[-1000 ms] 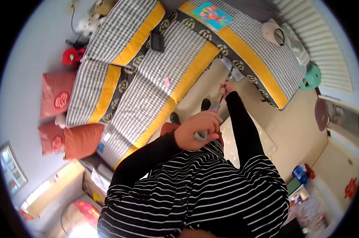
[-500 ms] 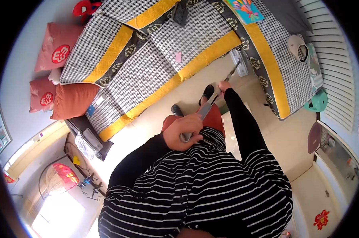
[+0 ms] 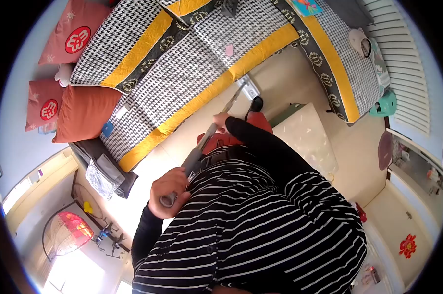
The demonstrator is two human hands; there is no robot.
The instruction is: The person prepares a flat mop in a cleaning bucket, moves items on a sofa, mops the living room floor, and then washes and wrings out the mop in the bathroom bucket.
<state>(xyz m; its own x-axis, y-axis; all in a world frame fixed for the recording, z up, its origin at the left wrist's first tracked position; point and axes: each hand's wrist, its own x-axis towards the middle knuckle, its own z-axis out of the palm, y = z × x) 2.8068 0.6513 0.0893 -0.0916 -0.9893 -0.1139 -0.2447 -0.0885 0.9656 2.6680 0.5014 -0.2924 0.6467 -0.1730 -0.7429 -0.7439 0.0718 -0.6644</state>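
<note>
A long grey pole (image 3: 202, 142) slants from lower left to upper right across the front of my body. My left hand (image 3: 169, 192) is wrapped round its upper end, with the round grey tip showing beside the thumb. Farther down the pole, my right hand (image 3: 221, 121) is closed round the shaft. At the pole's far end a flat white and grey head (image 3: 249, 87) lies on the tiled floor, close to the yellow edge of the sofa cover and beside my dark shoe (image 3: 257, 104).
The checked sofa (image 3: 172, 93) runs along the far side, with an orange cushion (image 3: 86, 111) at its left. Another covered section (image 3: 346, 73) stands at right. A pale low table (image 3: 307, 139) is right of my legs. Dark bags (image 3: 109, 171) stand at left.
The pole's head has swept left across the floor, from beside the right sofa section to the long sofa's edge. Both hands have moved left with the pole, still gripping it.
</note>
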